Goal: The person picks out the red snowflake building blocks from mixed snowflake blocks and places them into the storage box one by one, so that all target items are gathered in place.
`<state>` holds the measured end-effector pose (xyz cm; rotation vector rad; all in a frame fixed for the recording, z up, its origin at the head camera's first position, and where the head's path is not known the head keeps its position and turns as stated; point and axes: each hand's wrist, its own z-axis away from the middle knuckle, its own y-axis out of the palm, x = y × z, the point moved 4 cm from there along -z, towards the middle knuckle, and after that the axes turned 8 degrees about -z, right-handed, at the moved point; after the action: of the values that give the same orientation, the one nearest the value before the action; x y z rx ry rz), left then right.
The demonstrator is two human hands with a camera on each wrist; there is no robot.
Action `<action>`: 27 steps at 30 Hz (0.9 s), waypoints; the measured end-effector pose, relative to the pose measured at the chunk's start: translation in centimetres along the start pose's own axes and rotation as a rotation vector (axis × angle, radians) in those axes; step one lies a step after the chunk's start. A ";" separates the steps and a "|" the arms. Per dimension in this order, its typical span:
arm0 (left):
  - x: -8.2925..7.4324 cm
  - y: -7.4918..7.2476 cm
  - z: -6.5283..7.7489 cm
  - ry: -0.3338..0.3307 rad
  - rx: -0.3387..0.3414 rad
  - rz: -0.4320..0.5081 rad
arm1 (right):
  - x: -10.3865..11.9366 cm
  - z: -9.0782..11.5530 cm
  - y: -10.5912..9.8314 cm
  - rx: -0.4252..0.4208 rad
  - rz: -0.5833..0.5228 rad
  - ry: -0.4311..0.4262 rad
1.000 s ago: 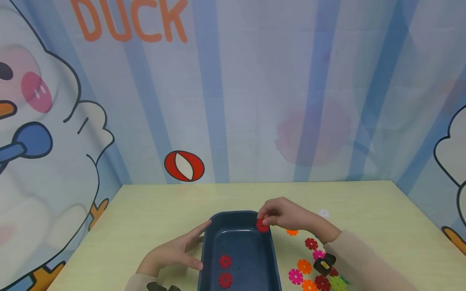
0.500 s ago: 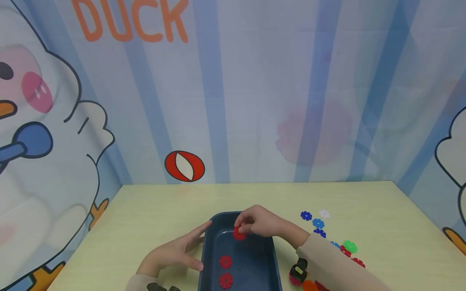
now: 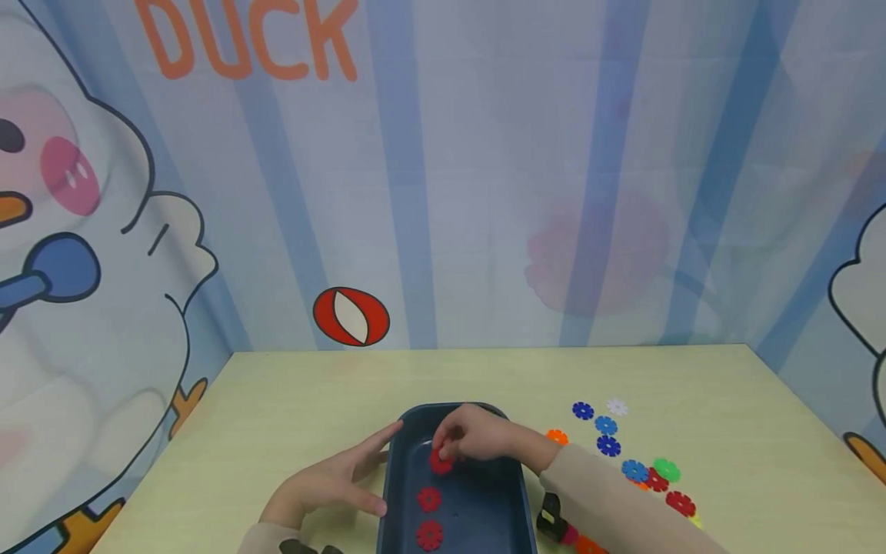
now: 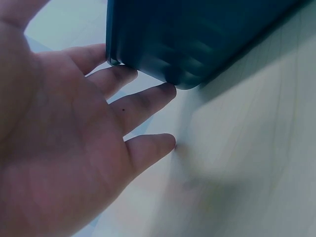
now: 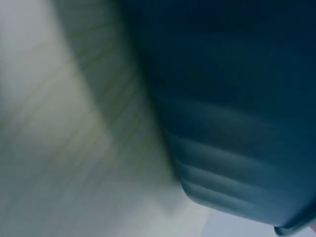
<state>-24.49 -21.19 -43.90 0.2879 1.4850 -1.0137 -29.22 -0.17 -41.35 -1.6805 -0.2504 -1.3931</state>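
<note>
A dark blue tray stands on the table in the head view. Two red flower-shaped discs lie inside it one behind the other, the upper red disc and the lower red disc. Over the tray's far part, my right hand pinches another red flower-shaped disc between thumb and fingers, in line with those two. My left hand rests against the tray's left side with fingers spread. In the left wrist view its straight fingertips touch the tray wall. The right wrist view shows mostly the tray's outer wall.
Right of the tray lie several flower-shaped discs: a white disc, blue ones, a green disc, red ones and an orange disc. The right sleeve hides part of them. A printed curtain hangs behind the table.
My right hand has carried the red disc from the tray's right rim leftward and nearer, over the inside. The left hand and the tray have stayed put.
</note>
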 end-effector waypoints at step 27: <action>-0.2 0.1 -0.1 -0.016 0.000 0.005 | -1.0 -1.1 1.4 -0.024 0.029 0.077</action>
<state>-24.47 -21.04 -43.77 0.2821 1.4693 -1.0098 -29.36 -1.36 -42.93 -1.6394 -0.1659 -1.4411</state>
